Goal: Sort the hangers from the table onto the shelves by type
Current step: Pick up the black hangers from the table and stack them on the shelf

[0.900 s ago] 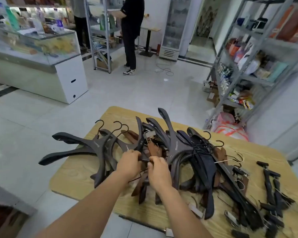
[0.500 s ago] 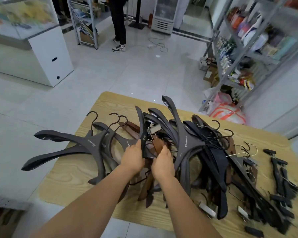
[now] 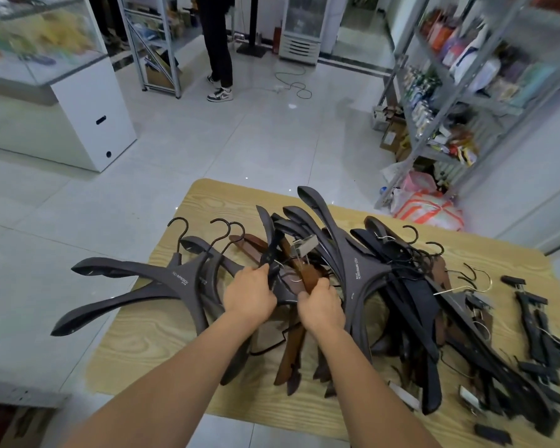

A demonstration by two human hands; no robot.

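A tangled heap of dark hangers point(image 3: 362, 273) covers the light wooden table point(image 3: 162, 344). My left hand point(image 3: 249, 295) grips a dark hanger point(image 3: 269, 240) that stands up out of the heap's middle. My right hand point(image 3: 320, 305) grips a brown wooden hanger point(image 3: 311, 273) just beside it. Wide dark hangers point(image 3: 162, 282) fan out past the table's left edge. Thin black clip hangers point(image 3: 537, 324) lie at the right end. A metal shelf rack point(image 3: 459, 92) stands at the right.
A person in black trousers point(image 3: 219, 43) stands at another metal rack point(image 3: 156, 43) across the tiled floor. A glass counter point(image 3: 55, 79) is at the left. Bags point(image 3: 427, 208) lie on the floor by the right shelf rack. A cable point(image 3: 295, 85) trails on the floor.
The view has tilted down and closer to the table. Both hands stay in the heap's middle, and the hanger in my left hand now stands a little higher.
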